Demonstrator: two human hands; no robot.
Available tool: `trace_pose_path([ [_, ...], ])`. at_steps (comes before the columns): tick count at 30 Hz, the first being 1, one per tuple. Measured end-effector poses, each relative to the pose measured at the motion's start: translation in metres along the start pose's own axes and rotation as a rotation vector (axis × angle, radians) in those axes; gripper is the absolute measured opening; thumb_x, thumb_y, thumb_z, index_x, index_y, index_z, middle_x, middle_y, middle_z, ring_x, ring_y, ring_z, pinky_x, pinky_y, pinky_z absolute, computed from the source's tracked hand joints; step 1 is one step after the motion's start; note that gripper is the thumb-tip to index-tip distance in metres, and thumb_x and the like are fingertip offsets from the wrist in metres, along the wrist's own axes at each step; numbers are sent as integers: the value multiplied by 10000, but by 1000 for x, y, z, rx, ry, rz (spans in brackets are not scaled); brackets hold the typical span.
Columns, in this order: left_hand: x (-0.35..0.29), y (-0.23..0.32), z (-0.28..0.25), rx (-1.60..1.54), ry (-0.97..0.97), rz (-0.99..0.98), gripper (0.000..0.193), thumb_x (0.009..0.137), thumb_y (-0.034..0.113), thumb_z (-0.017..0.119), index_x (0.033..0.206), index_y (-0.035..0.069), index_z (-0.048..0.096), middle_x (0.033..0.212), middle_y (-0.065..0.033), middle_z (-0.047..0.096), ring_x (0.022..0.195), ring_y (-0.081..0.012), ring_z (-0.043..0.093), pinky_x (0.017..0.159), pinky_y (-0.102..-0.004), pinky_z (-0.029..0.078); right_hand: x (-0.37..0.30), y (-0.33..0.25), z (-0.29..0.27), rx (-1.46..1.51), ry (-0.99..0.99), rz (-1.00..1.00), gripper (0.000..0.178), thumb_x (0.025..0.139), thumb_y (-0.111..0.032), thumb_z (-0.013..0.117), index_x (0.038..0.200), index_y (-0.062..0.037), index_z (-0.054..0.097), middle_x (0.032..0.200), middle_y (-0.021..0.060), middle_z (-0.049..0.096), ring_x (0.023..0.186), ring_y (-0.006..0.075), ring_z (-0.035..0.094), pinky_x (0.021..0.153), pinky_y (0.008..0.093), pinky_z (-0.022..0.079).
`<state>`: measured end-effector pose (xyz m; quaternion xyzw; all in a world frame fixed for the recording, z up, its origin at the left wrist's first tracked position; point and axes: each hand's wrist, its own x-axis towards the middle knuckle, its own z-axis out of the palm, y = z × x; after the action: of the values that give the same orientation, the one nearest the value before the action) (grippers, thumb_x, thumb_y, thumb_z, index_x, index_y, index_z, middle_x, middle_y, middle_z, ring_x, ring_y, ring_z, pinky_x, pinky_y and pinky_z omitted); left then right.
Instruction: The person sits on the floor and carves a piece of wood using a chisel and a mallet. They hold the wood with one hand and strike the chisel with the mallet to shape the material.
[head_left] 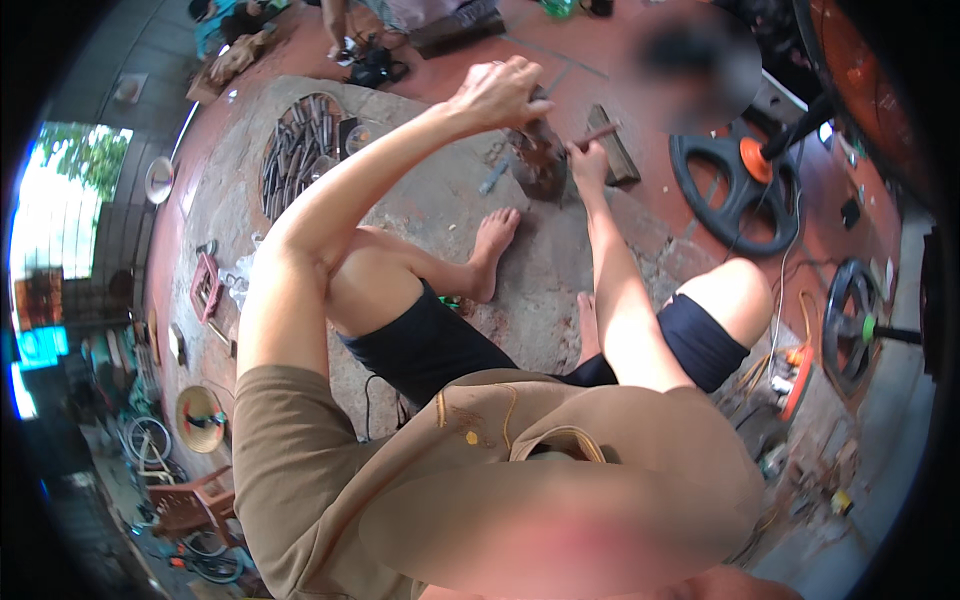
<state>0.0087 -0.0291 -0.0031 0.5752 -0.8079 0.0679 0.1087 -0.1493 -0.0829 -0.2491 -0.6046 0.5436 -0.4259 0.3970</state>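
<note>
A dark brown, rounded block [540,170], which looks like carved wood, stands on the slab in front of my feet. My left hand [498,95] is at its upper end with the fingers curled over; what lies under them is mostly hidden. To the right of the block, my right hand [588,166] is closed round a slim brown stick-like tool [600,132] whose free end points up and right. A wooden bar [616,150] lies on the ground just beyond that hand. A small flat grey piece [493,178] rests left of the block.
A round tray full of dark chisel-like tools [300,140] sits to the left. Two black fan bases [735,190] stand at the right, with cables on the floor. A red frame [206,287] lies left. Other people sit at the far edge.
</note>
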Motion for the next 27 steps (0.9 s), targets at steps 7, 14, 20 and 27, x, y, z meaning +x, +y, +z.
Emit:
trace_pose_path([
  [7, -4, 2, -8, -33, -27, -9, 470, 776, 452, 627, 922, 9, 570, 923, -200, 600, 809, -374, 619, 663, -452, 506, -59, -11, -19, 64, -68, 30, 266, 731, -163, 698, 872, 52, 628, 825, 214, 659, 815, 379, 633, 750, 423, 467],
  [14, -4, 2, -8, -62, -72, -12, 477, 779, 451, 630, 945, 6, 583, 941, -214, 603, 817, -383, 631, 641, -465, 498, -139, 3, -8, 106, -127, 271, 199, 747, -120, 710, 823, 45, 630, 753, 105, 653, 690, 193, 608, 645, 344, 463],
  [20, -2, 0, 0, 3, -1, 30, 441, 745, 416, 646, 932, 18, 604, 974, -206, 610, 858, -376, 632, 672, -462, 498, -132, 9, -14, 321, -108, 334, 169, 777, -125, 716, 812, 13, 625, 762, 61, 639, 613, 128, 582, 517, 263, 446],
  [27, 7, 1, 18, 262, 313, 302, 117, 714, 250, 614, 740, 137, 632, 822, -36, 642, 829, -217, 616, 592, -393, 449, -132, 16, -17, 305, -120, 416, 172, 779, -126, 727, 836, 0, 625, 743, 51, 615, 597, 114, 566, 494, 248, 493],
])
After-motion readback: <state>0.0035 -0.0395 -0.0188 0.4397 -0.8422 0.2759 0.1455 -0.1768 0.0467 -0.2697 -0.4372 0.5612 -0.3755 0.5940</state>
